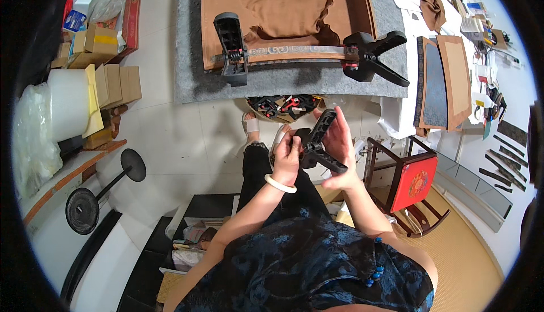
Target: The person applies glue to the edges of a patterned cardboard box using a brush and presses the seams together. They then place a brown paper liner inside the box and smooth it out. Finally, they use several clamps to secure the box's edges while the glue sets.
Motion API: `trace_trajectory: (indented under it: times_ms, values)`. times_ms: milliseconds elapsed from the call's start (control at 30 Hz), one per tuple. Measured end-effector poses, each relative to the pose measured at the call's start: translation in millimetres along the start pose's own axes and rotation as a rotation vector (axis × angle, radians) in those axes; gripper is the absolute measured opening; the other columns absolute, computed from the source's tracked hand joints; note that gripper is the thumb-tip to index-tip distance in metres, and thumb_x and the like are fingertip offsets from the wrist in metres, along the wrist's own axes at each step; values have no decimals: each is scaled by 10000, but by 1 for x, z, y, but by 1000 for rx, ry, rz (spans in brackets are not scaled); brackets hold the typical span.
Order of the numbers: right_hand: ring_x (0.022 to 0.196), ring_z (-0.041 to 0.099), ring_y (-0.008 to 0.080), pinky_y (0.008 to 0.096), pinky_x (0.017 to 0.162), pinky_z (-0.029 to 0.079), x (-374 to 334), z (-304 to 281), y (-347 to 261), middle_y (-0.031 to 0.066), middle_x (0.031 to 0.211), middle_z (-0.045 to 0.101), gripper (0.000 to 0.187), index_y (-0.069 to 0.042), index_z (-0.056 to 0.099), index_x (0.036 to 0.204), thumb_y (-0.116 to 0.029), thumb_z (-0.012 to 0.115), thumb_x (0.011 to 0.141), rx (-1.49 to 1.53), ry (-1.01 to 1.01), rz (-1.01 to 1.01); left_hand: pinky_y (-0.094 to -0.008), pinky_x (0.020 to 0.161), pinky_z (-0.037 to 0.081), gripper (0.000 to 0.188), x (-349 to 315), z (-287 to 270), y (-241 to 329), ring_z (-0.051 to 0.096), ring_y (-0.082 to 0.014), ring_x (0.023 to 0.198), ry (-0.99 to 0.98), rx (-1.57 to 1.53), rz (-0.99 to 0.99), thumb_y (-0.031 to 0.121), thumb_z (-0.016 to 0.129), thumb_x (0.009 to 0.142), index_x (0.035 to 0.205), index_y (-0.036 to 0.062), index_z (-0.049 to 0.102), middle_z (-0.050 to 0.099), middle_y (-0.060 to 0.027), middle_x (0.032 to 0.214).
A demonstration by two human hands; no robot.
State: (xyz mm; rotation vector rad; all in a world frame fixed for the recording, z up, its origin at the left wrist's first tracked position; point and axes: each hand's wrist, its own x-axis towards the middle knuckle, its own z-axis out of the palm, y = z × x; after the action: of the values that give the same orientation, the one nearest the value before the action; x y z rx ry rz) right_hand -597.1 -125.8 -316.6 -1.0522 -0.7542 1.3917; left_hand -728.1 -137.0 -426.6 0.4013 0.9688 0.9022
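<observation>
Between my two hands, in front of my body, is a black spring clamp [318, 146]. My left hand [288, 162] grips it at the jaw end, and a pale bangle [280, 184] circles that wrist. My right hand [343, 150] is open beside the clamp's spread handles, its fingers stretched out and its thumb apart. On the table ahead, a brown leather piece with raised edges [288, 0] has a patterned grey strip [294, 50] along its near edge. One black clamp [231, 51] bites that edge at the left, and another clamp [374, 57] at the right.
Grey felt [190, 46] covers the table. Beneath its near edge, a box [283, 107] holds several black and red clamps. A wooden stool with a red seat [415, 184] stands at my right. Cardboard boxes [93, 43] are stacked at the far left. Patterned panels [436, 82] lie to the right.
</observation>
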Motion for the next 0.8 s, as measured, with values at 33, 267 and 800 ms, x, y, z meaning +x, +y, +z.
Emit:
trace_trajectory:
  times_ms: [33, 267, 800]
  values:
    - [1529, 265, 350, 471, 1236, 220, 3, 9, -14, 226, 1635, 241, 1620, -54, 30, 1642, -537, 1001, 438, 8, 10, -9, -190, 659, 366, 367, 1, 14, 17, 446, -29, 739, -45, -29, 29, 355, 598, 1053, 1234, 35, 600, 549, 56, 914]
    - [1287, 496, 359, 514, 1127, 372, 31, 34, -75, 188, 1381, 457, 1137, -88, 336, 1511, -397, 928, 590, -72, -25, -180, -203, 770, 447, 567, 12, 52, 99, 549, -59, 870, -229, 86, 200, 488, 537, 1050, 1399, 42, 500, 578, 4, 1121]
    - [1020, 575, 279, 470, 962, 456, 170, 38, -76, 138, 1111, 576, 611, -80, 509, 1178, -242, 858, 703, -165, 25, -596, -351, 839, 528, 345, 55, -20, 106, 636, -152, 840, -246, 13, -390, 338, 508, 1074, 1204, 35, 608, 667, -73, 983]
